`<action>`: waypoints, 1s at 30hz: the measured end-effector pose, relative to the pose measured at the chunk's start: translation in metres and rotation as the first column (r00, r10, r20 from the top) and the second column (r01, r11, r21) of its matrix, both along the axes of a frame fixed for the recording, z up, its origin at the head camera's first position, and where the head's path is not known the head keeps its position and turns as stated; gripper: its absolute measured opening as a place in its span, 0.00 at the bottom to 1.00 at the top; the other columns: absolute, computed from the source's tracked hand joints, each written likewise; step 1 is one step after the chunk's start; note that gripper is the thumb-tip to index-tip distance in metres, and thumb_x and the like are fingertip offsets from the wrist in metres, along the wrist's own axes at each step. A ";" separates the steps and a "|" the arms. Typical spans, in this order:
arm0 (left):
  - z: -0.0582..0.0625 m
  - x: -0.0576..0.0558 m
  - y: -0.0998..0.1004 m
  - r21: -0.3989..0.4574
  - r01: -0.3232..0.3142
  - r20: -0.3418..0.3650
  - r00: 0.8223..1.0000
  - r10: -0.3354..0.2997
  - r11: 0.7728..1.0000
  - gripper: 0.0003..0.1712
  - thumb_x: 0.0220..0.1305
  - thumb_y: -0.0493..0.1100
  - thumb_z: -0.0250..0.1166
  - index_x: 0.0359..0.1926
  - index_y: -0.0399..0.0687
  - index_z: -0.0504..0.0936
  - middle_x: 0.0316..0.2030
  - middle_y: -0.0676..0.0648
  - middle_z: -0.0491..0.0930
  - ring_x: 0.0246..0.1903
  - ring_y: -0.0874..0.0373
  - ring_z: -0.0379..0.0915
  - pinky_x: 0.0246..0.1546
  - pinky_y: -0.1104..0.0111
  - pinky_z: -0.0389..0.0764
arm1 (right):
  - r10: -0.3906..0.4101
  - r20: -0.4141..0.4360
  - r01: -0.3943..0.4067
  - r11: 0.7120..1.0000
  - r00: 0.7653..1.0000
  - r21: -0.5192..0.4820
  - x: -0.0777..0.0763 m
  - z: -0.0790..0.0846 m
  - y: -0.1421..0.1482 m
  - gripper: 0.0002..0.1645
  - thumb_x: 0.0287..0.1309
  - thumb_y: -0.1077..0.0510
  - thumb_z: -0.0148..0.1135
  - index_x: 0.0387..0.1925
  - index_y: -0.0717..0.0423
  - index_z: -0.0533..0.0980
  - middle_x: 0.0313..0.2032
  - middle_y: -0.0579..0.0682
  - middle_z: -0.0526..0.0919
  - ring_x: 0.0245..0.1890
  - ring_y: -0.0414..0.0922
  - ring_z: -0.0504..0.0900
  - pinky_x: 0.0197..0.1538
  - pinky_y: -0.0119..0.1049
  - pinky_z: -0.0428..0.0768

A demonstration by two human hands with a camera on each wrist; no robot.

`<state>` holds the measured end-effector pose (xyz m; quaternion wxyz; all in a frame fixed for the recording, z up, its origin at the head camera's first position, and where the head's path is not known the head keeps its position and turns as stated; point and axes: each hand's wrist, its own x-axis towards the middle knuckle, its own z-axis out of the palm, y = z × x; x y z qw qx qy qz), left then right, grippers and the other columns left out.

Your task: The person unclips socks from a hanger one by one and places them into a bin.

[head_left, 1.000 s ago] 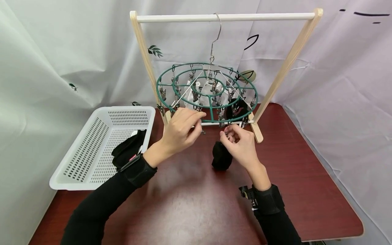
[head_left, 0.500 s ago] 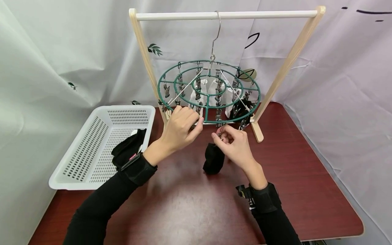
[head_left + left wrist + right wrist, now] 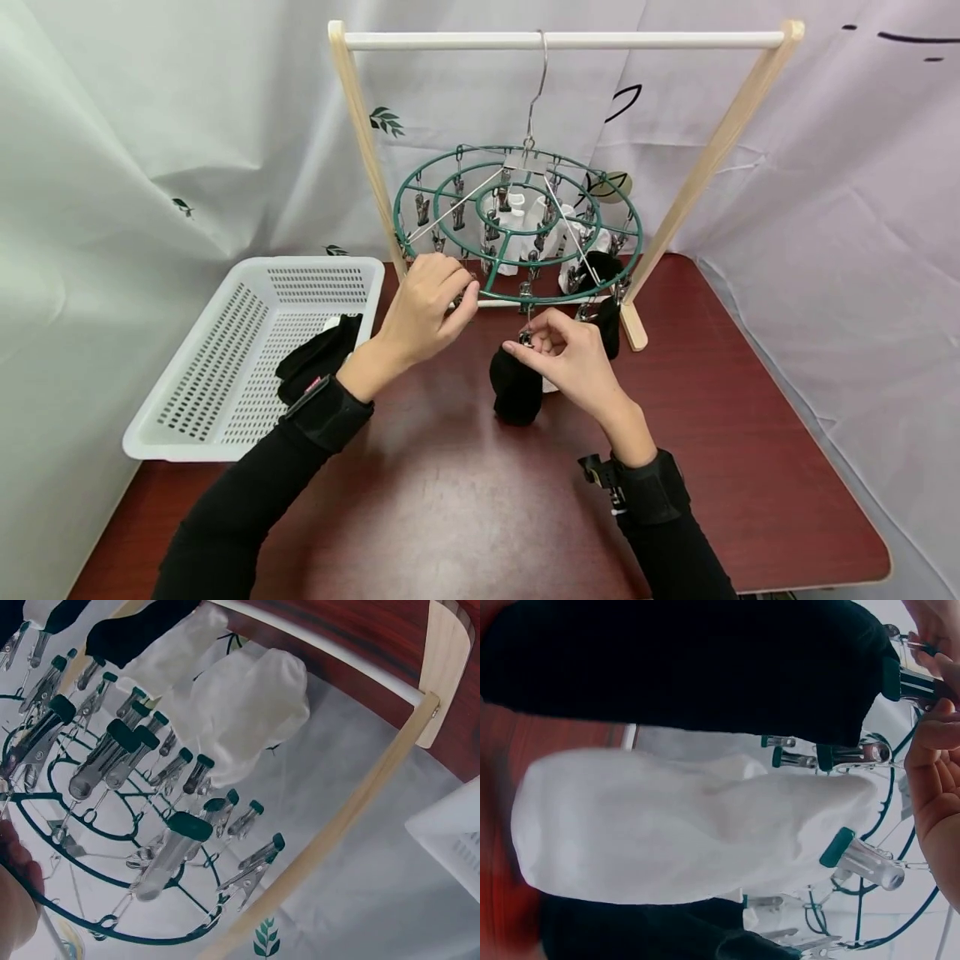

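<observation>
The left hand (image 3: 427, 304) curls round the rim of the green hanger (image 3: 499, 257), a hold I'd make firm against swinging. Rightward, the black sock (image 3: 516, 387) hangs at a metal clip (image 3: 526, 338) over the tabletop (image 3: 450, 517); the right hand (image 3: 579, 358) pinches that clip, and should seat the edge well inside before letting go.

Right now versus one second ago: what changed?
The green hanger has turned, its near side swinging left. The left hand, right hand and hanging black sock shifted slightly left; another black sock now shows under the right rim. No visible release: the right hand still pinches the clip. White basket and rack stayed put.
</observation>
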<state>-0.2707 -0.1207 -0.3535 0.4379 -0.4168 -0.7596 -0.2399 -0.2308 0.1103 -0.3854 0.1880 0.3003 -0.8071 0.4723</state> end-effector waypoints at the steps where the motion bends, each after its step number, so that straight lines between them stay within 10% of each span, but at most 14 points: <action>1: 0.000 0.003 0.001 0.021 -0.002 -0.001 1.000 0.002 1.000 0.11 0.71 0.35 0.53 0.34 0.35 0.79 0.36 0.38 0.77 0.39 0.44 0.72 0.49 0.54 0.72 | -0.009 0.002 0.009 1.000 1.000 0.002 0.000 0.000 -0.001 0.14 0.52 0.62 0.78 0.33 0.59 0.78 0.22 0.43 0.77 0.21 0.37 0.76 0.28 0.29 0.75; 8: -0.015 0.040 0.015 0.257 0.016 0.049 0.998 -0.030 0.966 0.12 0.69 0.35 0.53 0.48 0.32 0.77 0.51 0.33 0.72 0.52 0.38 0.67 0.56 0.49 0.66 | -0.037 0.035 0.037 0.999 0.999 -0.013 0.000 0.001 -0.003 0.14 0.53 0.62 0.78 0.36 0.61 0.79 0.24 0.46 0.80 0.22 0.38 0.78 0.28 0.29 0.75; 13: -0.050 0.072 0.025 0.312 -0.027 0.314 0.946 -0.076 0.950 0.17 0.63 0.35 0.58 0.52 0.34 0.67 0.53 0.36 0.66 0.52 0.42 0.61 0.55 0.54 0.64 | -0.046 0.048 0.047 0.999 0.998 -0.008 -0.001 0.000 -0.005 0.13 0.53 0.62 0.78 0.35 0.61 0.79 0.24 0.46 0.79 0.22 0.38 0.77 0.28 0.28 0.74; 16: -0.069 0.084 0.029 0.329 -0.082 0.564 0.816 -0.127 0.941 0.25 0.62 0.35 0.61 0.58 0.37 0.62 0.56 0.38 0.62 0.54 0.43 0.58 0.56 0.53 0.64 | -0.049 0.045 0.050 0.999 0.998 -0.011 -0.001 0.001 -0.006 0.13 0.52 0.61 0.78 0.33 0.61 0.79 0.23 0.45 0.80 0.21 0.38 0.77 0.28 0.28 0.74; 22: -0.081 0.073 0.031 0.351 -0.196 0.860 0.454 -0.233 0.916 0.38 0.64 0.42 0.68 0.70 0.46 0.60 0.64 0.40 0.62 0.62 0.42 0.56 0.60 0.47 0.62 | -0.033 0.065 0.033 0.999 0.997 -0.009 -0.001 0.002 -0.006 0.12 0.54 0.61 0.77 0.33 0.61 0.79 0.20 0.45 0.80 0.20 0.37 0.76 0.26 0.30 0.74; 25: -0.084 0.062 0.029 0.313 -0.176 0.909 0.339 -0.241 0.933 0.34 0.66 0.45 0.69 0.70 0.46 0.68 0.62 0.44 0.71 0.60 0.47 0.60 0.60 0.50 0.65 | -0.037 0.082 0.037 0.999 0.996 -0.004 -0.001 0.001 -0.005 0.11 0.55 0.60 0.76 0.32 0.59 0.79 0.20 0.44 0.79 0.19 0.38 0.75 0.25 0.31 0.73; 30: -0.091 0.054 0.028 0.305 -0.076 0.935 0.212 -0.283 0.949 0.22 0.73 0.45 0.62 0.62 0.39 0.79 0.52 0.43 0.83 0.51 0.56 0.76 0.54 0.59 0.75 | -0.083 0.065 0.082 0.997 0.994 0.008 -0.001 0.000 -0.001 0.13 0.56 0.57 0.75 0.29 0.56 0.77 0.18 0.43 0.76 0.18 0.38 0.73 0.25 0.32 0.72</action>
